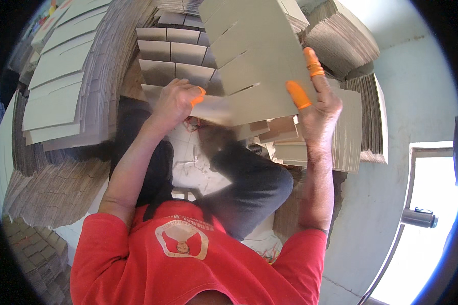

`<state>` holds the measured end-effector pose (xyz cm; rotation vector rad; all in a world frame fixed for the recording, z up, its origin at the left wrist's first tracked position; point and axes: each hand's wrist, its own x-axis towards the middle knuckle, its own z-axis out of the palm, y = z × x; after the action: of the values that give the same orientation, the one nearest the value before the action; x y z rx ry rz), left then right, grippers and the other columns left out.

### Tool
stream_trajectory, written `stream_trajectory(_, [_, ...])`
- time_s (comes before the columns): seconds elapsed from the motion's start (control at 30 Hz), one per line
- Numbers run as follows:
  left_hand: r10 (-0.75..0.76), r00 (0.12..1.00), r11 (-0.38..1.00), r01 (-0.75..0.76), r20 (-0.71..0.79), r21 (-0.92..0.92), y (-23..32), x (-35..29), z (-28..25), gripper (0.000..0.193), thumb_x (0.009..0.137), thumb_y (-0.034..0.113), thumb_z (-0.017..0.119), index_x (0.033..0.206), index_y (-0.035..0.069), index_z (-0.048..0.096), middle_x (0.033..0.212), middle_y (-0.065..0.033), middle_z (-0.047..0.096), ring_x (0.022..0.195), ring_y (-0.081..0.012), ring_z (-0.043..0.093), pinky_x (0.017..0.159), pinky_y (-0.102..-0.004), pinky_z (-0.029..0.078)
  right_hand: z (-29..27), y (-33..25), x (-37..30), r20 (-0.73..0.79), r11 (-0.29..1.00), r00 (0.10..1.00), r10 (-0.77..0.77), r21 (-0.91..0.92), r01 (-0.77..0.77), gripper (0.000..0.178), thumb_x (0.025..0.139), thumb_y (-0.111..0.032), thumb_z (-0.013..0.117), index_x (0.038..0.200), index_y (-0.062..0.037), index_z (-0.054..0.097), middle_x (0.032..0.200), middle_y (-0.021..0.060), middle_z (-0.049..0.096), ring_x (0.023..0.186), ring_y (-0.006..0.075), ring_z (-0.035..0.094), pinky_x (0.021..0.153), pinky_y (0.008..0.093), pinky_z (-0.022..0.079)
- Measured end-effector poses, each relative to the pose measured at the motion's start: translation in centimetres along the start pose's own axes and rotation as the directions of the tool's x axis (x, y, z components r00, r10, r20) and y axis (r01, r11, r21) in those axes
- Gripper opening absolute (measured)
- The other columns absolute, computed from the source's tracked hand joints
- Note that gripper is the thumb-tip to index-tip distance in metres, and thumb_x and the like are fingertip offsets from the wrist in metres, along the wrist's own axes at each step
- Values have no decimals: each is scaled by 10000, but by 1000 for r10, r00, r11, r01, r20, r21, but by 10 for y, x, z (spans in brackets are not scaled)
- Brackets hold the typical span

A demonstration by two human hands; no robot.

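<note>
Nearest the camera, a red shirt point(188, 264) with a round white and red emblem on the chest, and dark trousers point(249, 188) bent at the knee over a pale, cracked floor point(191, 162).

Up from there, the two forearms rise to a slotted cardboard sheet point(259, 66) — grey-brown, flat, cut with narrow slits along its lower edge, held tilted in front of the person at the centre of the view. The left hand point(175, 101) has its grip closed on the sheet's lower left edge, an orange finger cot on one finger. The right hand point(318, 109) grips the right edge, fingers spread up the face of the sheet, orange cots on two fingertips point(313, 61).

Just below the right hand, a small loose pile of cut cardboard pieces point(285, 142). Behind the sheet, a gridded block of cardboard dividers point(173, 56) standing in rows.

Further out — tall stacks of flat cardboard on the left point(61, 86) and on the right point(356, 122), corrugated edges showing. Beyond them, a pale blue-green wall point(422, 86) and a bright doorway point(432, 223) at lower right with a metal handle point(418, 217).
</note>
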<state>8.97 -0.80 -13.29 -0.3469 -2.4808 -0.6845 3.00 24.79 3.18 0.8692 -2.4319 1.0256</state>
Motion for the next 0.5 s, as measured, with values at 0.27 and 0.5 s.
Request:
stream_trajectory(0.27, [38,997,999,-40,-60,-30,-3,3,6,122,773,60,724,879,20,679,788,-133,673,735,-305,597,712,-425,482,20,10,4,-16,994,997,-80,-72,79,694,801,-14,781,1435,-112,516,998,165,727,809,152,704,724,312,558])
stream_trajectory(0.5, [21,999,998,-23,-34,-57,-4,7,1,106,783,44,705,880,12,673,755,-143,646,734,-321,587,713,-424,476,33,0,7,155,997,986,66,28,-71,600,831,28,723,1398,-61,546,1228,101,695,936,79,649,826,264,548])
